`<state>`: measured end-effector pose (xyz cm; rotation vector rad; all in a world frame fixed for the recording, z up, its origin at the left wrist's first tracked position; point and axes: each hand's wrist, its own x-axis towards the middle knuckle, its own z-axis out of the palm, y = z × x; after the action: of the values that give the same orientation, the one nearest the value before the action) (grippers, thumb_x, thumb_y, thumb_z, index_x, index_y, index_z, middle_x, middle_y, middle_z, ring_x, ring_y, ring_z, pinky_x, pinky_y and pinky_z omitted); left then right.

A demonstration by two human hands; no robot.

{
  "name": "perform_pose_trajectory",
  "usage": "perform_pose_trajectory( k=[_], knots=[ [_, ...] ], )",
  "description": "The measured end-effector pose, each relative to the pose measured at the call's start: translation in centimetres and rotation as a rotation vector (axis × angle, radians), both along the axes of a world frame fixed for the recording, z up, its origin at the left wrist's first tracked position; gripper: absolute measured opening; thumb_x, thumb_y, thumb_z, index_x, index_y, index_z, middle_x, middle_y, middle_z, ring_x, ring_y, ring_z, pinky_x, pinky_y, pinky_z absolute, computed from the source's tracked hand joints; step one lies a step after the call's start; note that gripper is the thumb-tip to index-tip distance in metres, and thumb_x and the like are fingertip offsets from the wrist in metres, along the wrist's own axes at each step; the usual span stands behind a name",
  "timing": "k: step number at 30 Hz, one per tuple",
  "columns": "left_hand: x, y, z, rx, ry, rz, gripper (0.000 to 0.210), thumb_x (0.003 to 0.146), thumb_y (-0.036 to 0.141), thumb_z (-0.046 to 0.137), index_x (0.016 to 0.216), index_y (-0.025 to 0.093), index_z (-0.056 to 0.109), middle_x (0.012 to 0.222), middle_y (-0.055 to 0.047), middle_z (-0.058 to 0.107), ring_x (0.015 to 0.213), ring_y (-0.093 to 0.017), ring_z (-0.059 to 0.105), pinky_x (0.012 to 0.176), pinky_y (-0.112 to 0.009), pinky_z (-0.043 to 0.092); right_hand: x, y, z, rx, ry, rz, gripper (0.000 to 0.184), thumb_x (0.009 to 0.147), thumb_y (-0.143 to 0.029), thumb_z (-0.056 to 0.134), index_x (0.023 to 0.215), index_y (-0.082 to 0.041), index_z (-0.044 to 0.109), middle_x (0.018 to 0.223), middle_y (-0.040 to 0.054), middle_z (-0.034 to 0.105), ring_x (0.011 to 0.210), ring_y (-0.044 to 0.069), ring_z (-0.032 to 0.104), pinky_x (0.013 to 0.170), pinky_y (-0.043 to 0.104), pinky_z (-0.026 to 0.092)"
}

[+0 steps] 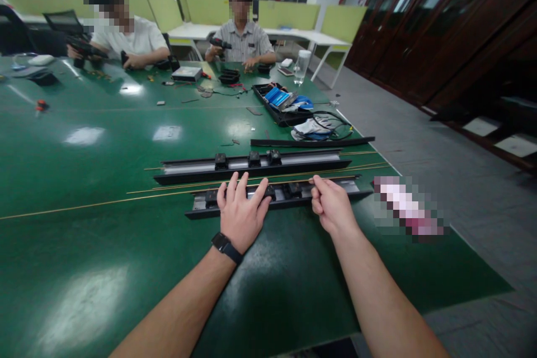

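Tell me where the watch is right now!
In the head view, the watch is left of centre, strapped just behind the left hand, on the near side of the closer black rail.

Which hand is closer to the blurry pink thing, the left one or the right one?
Right. The right hand is just left of the blurry pink thing, not touching it; the left hand is farther left, across the near black rail.
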<state>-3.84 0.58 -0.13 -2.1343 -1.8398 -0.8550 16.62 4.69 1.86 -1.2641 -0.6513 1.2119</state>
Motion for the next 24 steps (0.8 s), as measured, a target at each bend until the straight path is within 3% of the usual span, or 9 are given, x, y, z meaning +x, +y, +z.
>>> perform_pose_trajectory(
  k=[10,24],
  knots=[
    [0.01,0.01,0.06,0.009,0.02,0.002,0.043,0.094,0.044,0.056,0.137,0.039,0.058,0.15,-0.012,0.049,0.146,-0.035,0.034,0.117,-0.057,0.023,-0.01,0.07,0.05,-0.002,0.009,-0.049,0.026,0.083,-0.037,0.074,0.079,-0.016,0.06,0.05,-0.006,0.05,0.028,0.003,0.033,0.027,0.014,0.018],
    [-0.07,0.02,-0.07,0.008,0.035,0.006,0.042,0.095,0.045,0.054,0.137,0.039,0.058,0.149,-0.012,0.05,0.145,-0.035,0.035,0.117,-0.059,0.022,0.25,0.09,-0.23,0.005,-0.007,-0.01,0.028,0.082,-0.041,0.075,0.083,-0.015,0.063,0.051,-0.006,0.05,0.027,0.003,0.032,0.027,0.014,0.017]
  ],
)
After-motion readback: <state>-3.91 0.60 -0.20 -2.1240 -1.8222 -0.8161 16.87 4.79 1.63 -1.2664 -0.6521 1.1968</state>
